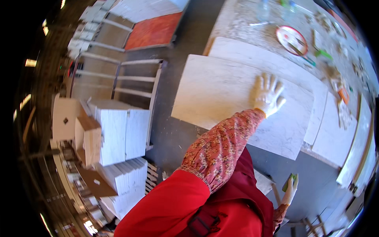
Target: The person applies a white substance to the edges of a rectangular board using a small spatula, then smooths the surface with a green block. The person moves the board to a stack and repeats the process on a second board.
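My left hand [269, 94], in a white knit glove, lies on the white marble-look slab [215, 93] with its fingers spread. Its flowered oversleeve reaches across the slab's near side. The slab juts past the table's edge and rests over another pale slab [252, 51]. Down by my right side, off the slab, my right hand [291, 191] is also gloved. Its fingers are closed round a small flat green pad [289, 182], whose exact kind I cannot make out.
A red-rimmed plate [292, 40] with tools, an orange tape roll [343, 95] and loose gloves [342, 114] lie on the cluttered table. More slabs [349, 146] lean at right. At left stand a metal rack [136, 79], stacked white tiles [122, 134] and cardboard boxes [65, 118].
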A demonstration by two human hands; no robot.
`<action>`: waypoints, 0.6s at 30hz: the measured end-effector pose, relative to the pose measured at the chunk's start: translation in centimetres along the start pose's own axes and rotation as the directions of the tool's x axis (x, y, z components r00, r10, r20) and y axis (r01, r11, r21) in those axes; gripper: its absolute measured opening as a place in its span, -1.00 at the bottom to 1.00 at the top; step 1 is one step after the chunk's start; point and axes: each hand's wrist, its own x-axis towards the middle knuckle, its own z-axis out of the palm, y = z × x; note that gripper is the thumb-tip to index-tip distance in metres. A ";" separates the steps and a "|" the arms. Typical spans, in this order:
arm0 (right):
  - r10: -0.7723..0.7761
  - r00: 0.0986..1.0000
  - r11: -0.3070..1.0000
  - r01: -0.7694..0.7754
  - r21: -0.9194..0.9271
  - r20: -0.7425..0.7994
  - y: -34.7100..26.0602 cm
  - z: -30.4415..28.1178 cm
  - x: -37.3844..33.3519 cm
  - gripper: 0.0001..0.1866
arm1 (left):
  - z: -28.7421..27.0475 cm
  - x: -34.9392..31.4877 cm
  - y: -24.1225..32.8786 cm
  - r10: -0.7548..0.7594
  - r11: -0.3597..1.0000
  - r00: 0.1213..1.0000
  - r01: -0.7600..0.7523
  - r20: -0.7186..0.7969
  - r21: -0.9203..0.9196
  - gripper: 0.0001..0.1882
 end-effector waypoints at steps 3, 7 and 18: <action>-0.063 0.998 0.998 0.063 -0.020 0.001 -6.1 2.6 -0.4 -0.40 | -1.8 -3.1 0.0 0.080 0.996 0.995 -0.079 0.053 -0.036 -0.39; -0.203 0.977 0.978 0.205 -0.032 0.062 -11.0 6.1 0.4 -0.39 | -3.7 -10.3 0.8 0.247 0.960 0.963 -0.228 0.105 -0.164 -0.41; -0.369 0.847 0.885 0.446 -0.135 0.384 -18.9 14.6 -1.1 -0.33 | -18.2 -23.7 -24.5 -0.606 0.780 0.794 0.583 0.043 0.227 -0.55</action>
